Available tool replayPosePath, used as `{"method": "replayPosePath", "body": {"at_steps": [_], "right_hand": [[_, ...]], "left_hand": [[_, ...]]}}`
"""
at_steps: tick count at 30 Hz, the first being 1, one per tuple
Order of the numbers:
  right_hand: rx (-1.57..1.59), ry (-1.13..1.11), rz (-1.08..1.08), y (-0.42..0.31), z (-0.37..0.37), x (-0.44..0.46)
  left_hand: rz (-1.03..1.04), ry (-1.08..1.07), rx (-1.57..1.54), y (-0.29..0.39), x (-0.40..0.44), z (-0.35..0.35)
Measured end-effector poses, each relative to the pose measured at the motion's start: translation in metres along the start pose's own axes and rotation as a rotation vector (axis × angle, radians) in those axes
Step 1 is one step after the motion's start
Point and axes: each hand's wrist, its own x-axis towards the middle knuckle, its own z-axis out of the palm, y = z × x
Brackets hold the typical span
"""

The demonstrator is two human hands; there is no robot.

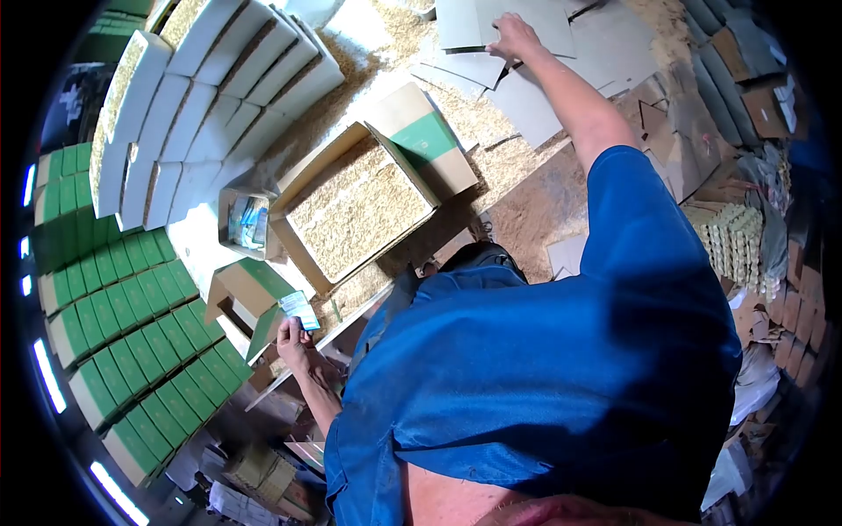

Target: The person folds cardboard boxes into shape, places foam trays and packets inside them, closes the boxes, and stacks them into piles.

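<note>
My left hand (296, 344) is closed, pinching a small blue-and-white printed card (299, 309) beside a green-and-tan cardboard box (235, 298). At the far side of the work surface, my right hand (516, 39) reaches out with its fingers curled at the edge of a grey cardboard sheet (465, 24). Between my hands stands an open cardboard box (323, 263) filled close to its rim with pale, flaky loose material (355, 206). Its green-and-tan flap (425, 140) is folded outward. A smaller open box (230, 241) beside it holds more blue-and-white cards (250, 223).
White boxes (189, 114) are stacked at the upper left. Rows of green boxes (132, 307) fill the left side. Loose flakes (386, 44) and more grey sheets (605, 44) cover the surface. Bundled pale pieces (728, 241) and flattened cardboard (745, 53) lie at the right.
</note>
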Motion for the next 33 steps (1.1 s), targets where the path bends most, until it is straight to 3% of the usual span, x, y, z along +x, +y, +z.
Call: {"method": "replayPosePath", "body": {"at_steps": [7,10,12,16,17,20,22,24,26,28,33], "right_hand": [[0.021,0.018,-0.057,0.007,-0.022,-0.001],[-0.013,0.078,-0.191,0.015,-0.035,0.014],[-0.117,0.357,-0.275,0.023,-0.049,0.031],[-0.022,0.472,-0.157,0.019,-0.102,0.043],[-0.012,0.278,-0.206,-0.004,-0.135,0.019],[-0.087,0.150,-0.259,-0.009,-0.117,0.022],[-0.054,0.265,-0.315,-0.014,-0.108,0.009],[0.028,0.254,-0.277,-0.015,-0.101,0.007],[0.052,0.268,-0.237,-0.012,-0.096,0.003],[0.074,0.279,-0.196,-0.001,-0.080,0.004],[0.128,0.223,-0.106,0.016,-0.057,-0.005]], "left_hand": [[-0.003,0.057,-0.044,-0.003,-0.005,0.018],[-0.001,0.077,-0.058,-0.006,-0.005,0.022],[0.001,0.036,-0.077,-0.008,-0.004,0.020],[-0.006,0.008,-0.091,-0.013,0.001,0.018],[-0.008,-0.002,-0.103,-0.015,0.001,0.022],[-0.011,0.023,-0.140,-0.013,-0.001,0.031],[-0.009,-0.003,-0.121,-0.008,-0.005,0.040],[-0.012,0.071,-0.113,-0.001,-0.009,0.047],[0.041,-0.065,-0.101,0.002,-0.006,0.046],[0.087,-0.015,-0.154,0.015,-0.006,0.065],[0.166,-0.277,-0.011,0.075,-0.010,0.125]]}}
